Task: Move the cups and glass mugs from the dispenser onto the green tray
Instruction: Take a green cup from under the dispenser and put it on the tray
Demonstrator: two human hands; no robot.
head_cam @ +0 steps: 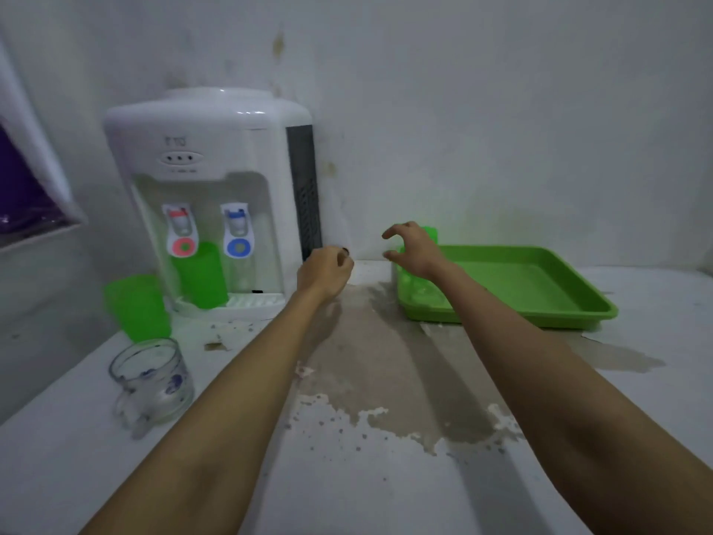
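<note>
A white water dispenser (216, 187) stands at the back left. A green cup (202, 274) sits under its red tap, and something clear, perhaps a glass, shows faintly under the blue tap (241, 272). Another green cup (139, 307) stands on the counter left of the dispenser, with a glass mug (154, 380) in front of it. The green tray (540, 287) lies at the right. A green cup (431, 233) stands at its far left corner and a clear glass (418, 289) in its near left part. My right hand (414, 247) hovers there, fingers spread. My left hand (326, 272) is curled, holding nothing.
The white counter has a large worn grey-brown patch (386, 361) between dispenser and tray. A white wall closes off the back. A white-framed purple panel (27, 195) juts in at the far left. The tray's right half holds nothing.
</note>
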